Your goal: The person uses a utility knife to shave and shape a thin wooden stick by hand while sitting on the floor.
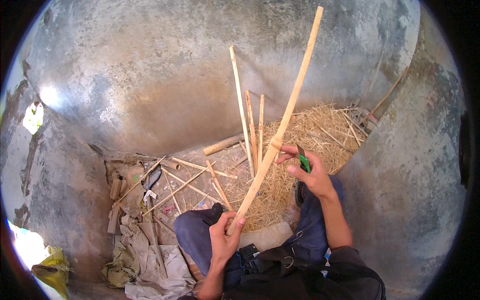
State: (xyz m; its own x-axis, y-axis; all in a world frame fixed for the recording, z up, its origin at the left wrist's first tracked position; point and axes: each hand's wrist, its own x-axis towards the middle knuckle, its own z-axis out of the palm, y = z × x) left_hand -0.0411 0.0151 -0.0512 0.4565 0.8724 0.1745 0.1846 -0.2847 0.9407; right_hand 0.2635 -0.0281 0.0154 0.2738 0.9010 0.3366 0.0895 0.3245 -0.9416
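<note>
A long, pale bamboo strip [298,82] slants up and away from my lap toward the far wall, with a raised node partway along it. My left hand [226,232] is closed around its lower end, near my left knee. In my right hand [314,176] is a small green-handled knife [303,160], its dark blade pointing upward. The fingertips of that hand reach to the strip just below the node; whether they press on it I cannot tell. The knife blade stands apart from the strip, to its right.
Bamboo sticks [242,107] lean against the grey wall [165,75] ahead. Straw-like shavings [280,200] are heaped before me and to the right. A thick bamboo piece [223,144] and thin sticks [187,189] lie on the floor. Crumpled sacking [162,267] is at lower left.
</note>
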